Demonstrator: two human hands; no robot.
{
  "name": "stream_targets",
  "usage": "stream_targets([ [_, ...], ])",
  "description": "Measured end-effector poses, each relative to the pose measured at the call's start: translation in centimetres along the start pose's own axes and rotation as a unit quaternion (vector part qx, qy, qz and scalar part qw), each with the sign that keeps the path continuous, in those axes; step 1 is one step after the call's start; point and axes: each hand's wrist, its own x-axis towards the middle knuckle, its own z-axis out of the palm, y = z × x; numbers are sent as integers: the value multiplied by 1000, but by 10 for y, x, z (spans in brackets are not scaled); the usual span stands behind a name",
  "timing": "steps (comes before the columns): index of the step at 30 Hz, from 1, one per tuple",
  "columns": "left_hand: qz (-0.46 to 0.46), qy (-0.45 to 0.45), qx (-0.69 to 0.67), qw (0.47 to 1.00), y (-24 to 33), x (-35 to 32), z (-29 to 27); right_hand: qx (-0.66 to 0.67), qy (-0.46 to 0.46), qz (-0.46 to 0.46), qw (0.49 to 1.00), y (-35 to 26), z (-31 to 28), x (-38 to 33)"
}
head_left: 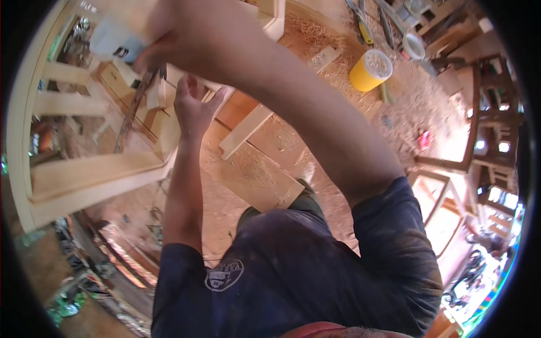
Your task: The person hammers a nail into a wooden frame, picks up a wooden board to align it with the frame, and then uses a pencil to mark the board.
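A large pale wooden frame (96, 188) with several crosspieces fills the left side and runs up beyond my hands. My left hand (193, 110) is at its near rail, the thumb on one side and curled fingers on the other, gripping it. Above and to the left, my right hand (169, 36) reaches across at the end of the crossing forearm. It is smeared by motion, and what its fingers hold, if anything, cannot be made out. Just below those fingers is a dark, narrow piece (163, 71), partly hidden. A rough brown stick (134, 112) slants down across the frame.
Below the frame lies a brown board (253, 172) strewn with shavings, with a pale batten (248, 130) across it. To the right stand a yellow tub (366, 76) and a whitish cup (414, 46). Hand tools (363, 25) lie at the top. Wooden furniture frames (473, 112) stand at right.
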Motion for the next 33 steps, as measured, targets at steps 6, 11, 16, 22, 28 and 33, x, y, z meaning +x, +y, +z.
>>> stream_targets([
  [6,-46,-4,-25,999,-14,-5,3,48,-73,-64,994,31,-15,7],
  [11,-17,2,34,999,-8,-2,8,103,-134,-110,979,44,-27,11],
  [16,-6,6,67,998,-5,-5,9,117,-112,-122,979,51,-17,12],
  [22,-66,-18,-123,990,-4,-8,4,126,-96,-166,973,55,-8,17],
  [28,17,-6,21,1000,3,0,-11,112,21,-192,975,8,-26,23],
  [33,43,-5,45,998,7,2,-7,73,44,-182,980,-31,-53,33],
])
